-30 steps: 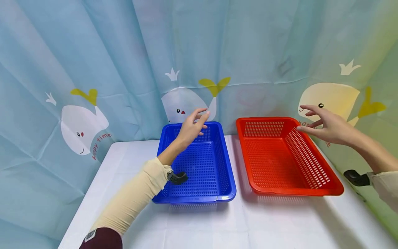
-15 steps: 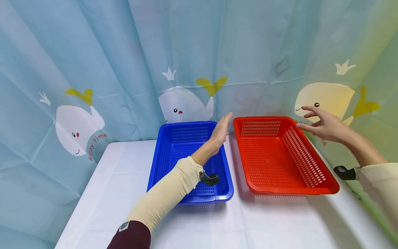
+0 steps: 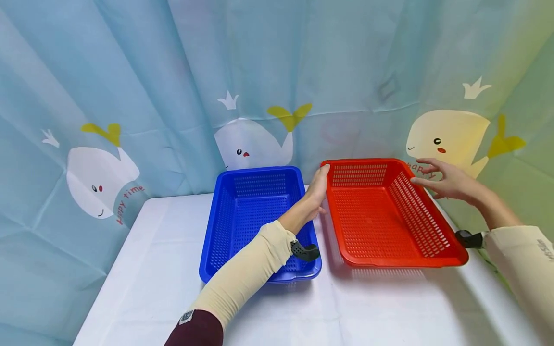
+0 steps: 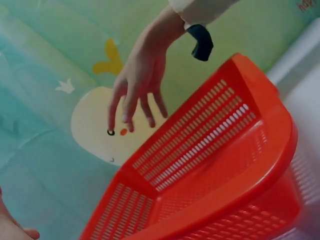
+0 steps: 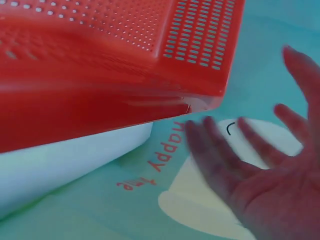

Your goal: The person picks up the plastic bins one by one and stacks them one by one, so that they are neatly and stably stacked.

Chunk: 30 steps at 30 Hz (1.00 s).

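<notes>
A red perforated plastic basket (image 3: 402, 263) stands on the right part of the white table. My left hand (image 3: 318, 190) is at its far left rim, between the two baskets, fingers extended and side by side. On the other side, my right hand (image 3: 447, 181) hovers by the far right rim with its fingers spread. In the right wrist view, that right hand (image 5: 280, 180) is palm toward the camera, its fingertips close to the corner of the red basket (image 5: 100, 112). The left wrist view catches only a bit of the left hand (image 4: 12, 225) at the lower left.
A blue perforated basket (image 3: 208, 230) stands left of the red one, partly behind my left forearm. Both are on a white-covered table (image 3: 281, 317). A pale blue curtain (image 3: 359, 72) printed with whales hangs just behind.
My left hand has moved right, from above the blue basket to the red basket's left rim. The right hand stays near the right rim, slightly lower. The head view has shifted a little.
</notes>
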### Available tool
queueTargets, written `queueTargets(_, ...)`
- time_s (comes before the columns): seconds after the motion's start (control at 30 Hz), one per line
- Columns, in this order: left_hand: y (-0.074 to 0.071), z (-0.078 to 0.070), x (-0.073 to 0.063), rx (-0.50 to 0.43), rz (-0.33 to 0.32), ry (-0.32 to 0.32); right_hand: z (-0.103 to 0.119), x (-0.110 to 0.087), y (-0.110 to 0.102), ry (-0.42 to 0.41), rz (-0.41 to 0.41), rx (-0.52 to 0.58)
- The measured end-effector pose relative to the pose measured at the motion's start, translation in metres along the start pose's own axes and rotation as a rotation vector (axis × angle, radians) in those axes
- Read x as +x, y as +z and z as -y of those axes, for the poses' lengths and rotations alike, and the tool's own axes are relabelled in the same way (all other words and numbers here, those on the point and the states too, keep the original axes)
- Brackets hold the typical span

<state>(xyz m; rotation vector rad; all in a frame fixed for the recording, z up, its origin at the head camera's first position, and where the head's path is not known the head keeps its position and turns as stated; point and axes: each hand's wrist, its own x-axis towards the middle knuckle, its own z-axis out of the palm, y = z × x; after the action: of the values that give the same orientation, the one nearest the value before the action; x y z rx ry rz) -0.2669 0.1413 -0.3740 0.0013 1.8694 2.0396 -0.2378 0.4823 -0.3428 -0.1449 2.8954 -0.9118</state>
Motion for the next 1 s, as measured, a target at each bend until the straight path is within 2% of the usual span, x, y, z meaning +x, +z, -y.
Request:
queueTargets(0.2,-0.002,0.011,0.006,0.007,0.055,-0.073,-0.011,-0.002,0.0,0.084,0.238,0.162)
queueTargets(0.33,-0.003,0.017,0.009,0.022,0.09,-0.092,-0.019,-0.003,0.0,0.142,0.317,0.246)
queueTargets(0.47,-0.003,0.023,0.012,0.083,0.088,-0.083,-0.026,-0.001,-0.001,0.194,0.371,0.308)
queueTargets(0.6,-0.002,0.026,0.014,0.124,0.091,-0.068,-0.031,0.0,-0.003,0.208,0.395,0.322)
queueTargets(0.77,0.001,0.027,0.013,0.169,0.105,-0.039,-0.036,0.0,-0.004,0.229,0.384,0.332)
queueTargets(1.0,0.004,0.027,0.012,0.247,0.048,-0.024,-0.039,0.0,0.0,0.236,0.346,0.325)
